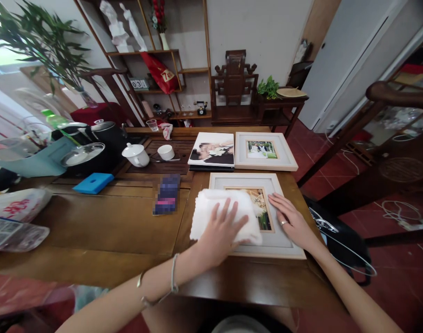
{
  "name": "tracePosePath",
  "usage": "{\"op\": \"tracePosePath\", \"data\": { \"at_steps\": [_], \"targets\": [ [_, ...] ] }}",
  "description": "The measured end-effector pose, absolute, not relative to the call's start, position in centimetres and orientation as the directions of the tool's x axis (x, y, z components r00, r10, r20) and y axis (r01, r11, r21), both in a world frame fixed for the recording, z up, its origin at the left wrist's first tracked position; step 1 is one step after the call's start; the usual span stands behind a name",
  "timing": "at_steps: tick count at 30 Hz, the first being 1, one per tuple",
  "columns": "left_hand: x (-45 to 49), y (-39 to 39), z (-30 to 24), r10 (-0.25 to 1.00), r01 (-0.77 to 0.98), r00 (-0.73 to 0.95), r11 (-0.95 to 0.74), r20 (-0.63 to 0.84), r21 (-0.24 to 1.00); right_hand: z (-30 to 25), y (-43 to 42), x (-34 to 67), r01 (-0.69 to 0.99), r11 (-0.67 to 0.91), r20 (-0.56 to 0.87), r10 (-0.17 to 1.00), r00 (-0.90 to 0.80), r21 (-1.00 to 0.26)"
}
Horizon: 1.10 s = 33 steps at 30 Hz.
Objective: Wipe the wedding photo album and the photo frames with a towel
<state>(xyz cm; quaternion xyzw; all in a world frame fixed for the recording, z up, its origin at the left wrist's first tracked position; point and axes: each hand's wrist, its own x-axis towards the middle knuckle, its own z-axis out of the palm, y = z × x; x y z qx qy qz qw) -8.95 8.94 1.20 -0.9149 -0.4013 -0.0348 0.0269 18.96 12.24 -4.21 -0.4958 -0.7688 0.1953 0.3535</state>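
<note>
A light wooden picture frame [284,243] with a white mat and a photo lies flat on the wooden table [103,231] in front of me. A white cloth [211,208] covers the frame's left half. My left hand [220,236] lies flat on the cloth, fingers spread, pressing it onto the glass. My right hand [291,222], wearing a ring, rests open and flat on the frame's right side, fingers pointing left toward the photo.
Behind lie a second framed photo [266,151] and an unframed print [212,149]. A tea tray with a white teapot [137,155], a cup [165,152], a black kettle [109,134] and a blue pad [93,183] stand at the left. A dark chair [339,240] is at the right.
</note>
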Motion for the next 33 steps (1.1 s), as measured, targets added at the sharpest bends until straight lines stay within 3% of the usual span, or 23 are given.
{"op": "tracePosePath", "data": {
  "at_steps": [6,14,19,27,33],
  "targets": [
    [-8.9,4.1,0.3,0.668,0.673,0.736,-0.739,0.109,-0.02,-4.2,12.2,19.0,0.625,0.429,0.342,0.902,-0.262,-0.653],
    [-8.6,15.5,1.0,0.832,0.849,0.525,-0.527,0.176,-0.04,-4.0,12.0,18.9,0.617,0.435,0.354,0.899,-0.257,-0.656],
    [-7.4,19.4,1.0,0.845,0.859,0.511,-0.509,0.155,-0.057,-4.1,12.0,18.9,0.622,0.429,0.349,0.902,-0.255,-0.654],
    [-7.5,10.3,0.1,0.781,0.784,0.619,-0.607,0.084,-0.131,-3.8,12.1,18.8,0.615,0.422,0.34,0.906,-0.254,-0.666],
    [-8.6,2.7,0.1,0.71,0.714,0.7,-0.693,0.078,-0.103,-3.9,12.0,18.7,0.623,0.411,0.335,0.91,-0.243,-0.666]
  ]
}}
